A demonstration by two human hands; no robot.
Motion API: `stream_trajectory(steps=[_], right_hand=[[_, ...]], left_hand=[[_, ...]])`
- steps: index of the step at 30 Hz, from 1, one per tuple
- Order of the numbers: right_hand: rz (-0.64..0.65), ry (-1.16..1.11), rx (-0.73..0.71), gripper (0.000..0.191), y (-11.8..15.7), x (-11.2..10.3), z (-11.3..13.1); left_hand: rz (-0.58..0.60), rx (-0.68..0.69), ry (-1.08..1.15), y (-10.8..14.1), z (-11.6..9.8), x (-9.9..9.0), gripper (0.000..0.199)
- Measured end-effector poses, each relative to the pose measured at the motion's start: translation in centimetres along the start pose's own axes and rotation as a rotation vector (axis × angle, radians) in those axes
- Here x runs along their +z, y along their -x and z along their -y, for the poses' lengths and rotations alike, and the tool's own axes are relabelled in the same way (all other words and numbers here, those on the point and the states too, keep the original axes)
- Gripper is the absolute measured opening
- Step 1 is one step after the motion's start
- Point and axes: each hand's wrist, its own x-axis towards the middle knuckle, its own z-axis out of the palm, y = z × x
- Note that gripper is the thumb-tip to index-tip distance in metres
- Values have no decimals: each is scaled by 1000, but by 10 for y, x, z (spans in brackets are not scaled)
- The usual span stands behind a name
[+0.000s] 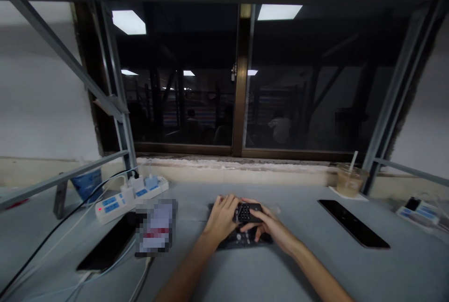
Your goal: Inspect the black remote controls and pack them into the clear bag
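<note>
A small black remote control with rows of buttons lies between my two hands, over the middle of the table. My right hand grips its right end, thumb along the top and fingers curled below. At its left end my left hand is closed, fingers bent together over that end; the fingertips are partly hidden. Under both hands rests a dark, shiny plastic-wrapped item with pale marks. Its contents are hard to make out.
To the left, two phones, one dark and one with a lit, blurred screen, lie by a white power strip and cables. Rightward are another black phone and a drink cup with straw. Metal frame posts flank the window.
</note>
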Motion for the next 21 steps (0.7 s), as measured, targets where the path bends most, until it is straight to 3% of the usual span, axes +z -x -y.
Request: stream_trajectory(steps=[4,7,14,21], right_hand=[[-117,-63,-45,41,-1,-6,5],[-204,-214,-69,42,-2,-16,13],[-95,-354,-14,46,-4,-21,12],[-185,-317,-36,41,-8,-21,1]], left_hand=[[-36,-94,28,-2,12,-5,39],[-17,-192,22,-4,24,-13,31],[-6,-242,1,-4,36,-24,33],[51,-248,-9,-2,28,-14,34]])
